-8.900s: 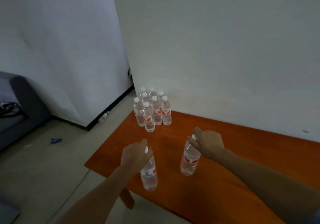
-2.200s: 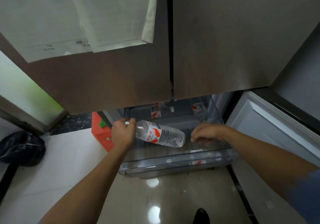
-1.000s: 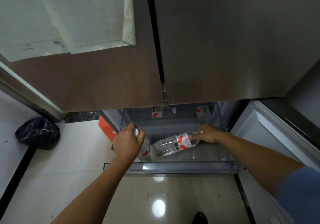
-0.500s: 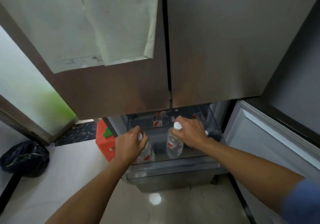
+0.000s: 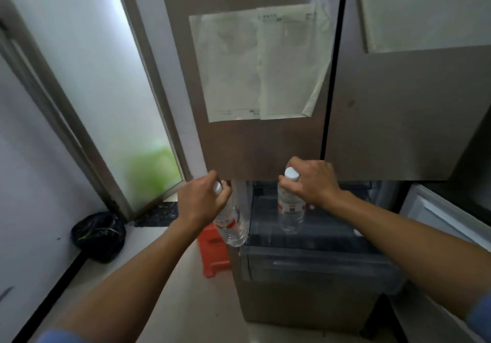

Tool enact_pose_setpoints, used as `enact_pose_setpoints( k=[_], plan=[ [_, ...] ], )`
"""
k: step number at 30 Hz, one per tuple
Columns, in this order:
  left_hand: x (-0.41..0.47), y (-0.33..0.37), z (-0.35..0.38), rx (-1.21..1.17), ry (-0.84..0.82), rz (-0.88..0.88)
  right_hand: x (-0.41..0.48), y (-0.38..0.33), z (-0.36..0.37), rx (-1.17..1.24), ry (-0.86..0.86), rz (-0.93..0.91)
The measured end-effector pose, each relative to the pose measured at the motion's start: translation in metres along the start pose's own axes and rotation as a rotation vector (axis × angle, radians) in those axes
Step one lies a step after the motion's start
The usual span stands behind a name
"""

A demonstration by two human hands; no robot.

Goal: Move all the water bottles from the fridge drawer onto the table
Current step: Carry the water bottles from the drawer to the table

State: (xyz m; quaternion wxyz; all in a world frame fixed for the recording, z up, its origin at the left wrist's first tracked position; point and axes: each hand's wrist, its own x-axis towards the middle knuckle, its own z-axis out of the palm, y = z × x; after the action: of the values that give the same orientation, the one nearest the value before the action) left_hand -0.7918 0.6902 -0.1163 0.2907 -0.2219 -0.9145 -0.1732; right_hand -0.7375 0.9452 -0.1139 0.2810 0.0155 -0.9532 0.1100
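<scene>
Head view: left hand [image 5: 202, 201] and right hand [image 5: 313, 183] grip bottles [image 5: 291, 209] over fridge drawer [image 5: 318, 265] and pale floor [image 5: 202, 305].

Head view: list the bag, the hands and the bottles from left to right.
Black bag → left hand → left bottle → right bottle → right hand. The orange box overlaps the left bottle, so it is left out.
</scene>
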Motion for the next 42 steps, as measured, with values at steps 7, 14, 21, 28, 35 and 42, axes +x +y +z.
enact_pose_setpoints(
  k=[7, 14, 21, 28, 35, 42],
  plan=[
    [-0.115, -0.049, -0.068, 0.217, 0.008, -0.289, -0.014, -0.096, 0.038, 0.176, -0.11, -0.272],
    [-0.287, -0.081, -0.151, 0.353, -0.113, -0.687, -0.098, -0.222, 0.086, 0.323, -0.348, -0.534],
    [-0.443, -0.093, -0.278, 0.531, -0.087, -1.004, -0.178, -0.396, 0.065, 0.43, -0.465, -0.796],
    [-0.593, -0.108, -0.417, 0.651, -0.004, -1.16, -0.28, -0.592, 0.04, 0.525, -0.497, -0.998],
    [-0.723, -0.131, -0.535, 0.743, 0.013, -1.372, -0.384, -0.763, 0.02, 0.621, -0.542, -1.171],
    [-0.824, -0.173, -0.596, 0.73, 0.103, -1.583, -0.451, -0.908, 0.025, 0.672, -0.569, -1.367]
  ],
)
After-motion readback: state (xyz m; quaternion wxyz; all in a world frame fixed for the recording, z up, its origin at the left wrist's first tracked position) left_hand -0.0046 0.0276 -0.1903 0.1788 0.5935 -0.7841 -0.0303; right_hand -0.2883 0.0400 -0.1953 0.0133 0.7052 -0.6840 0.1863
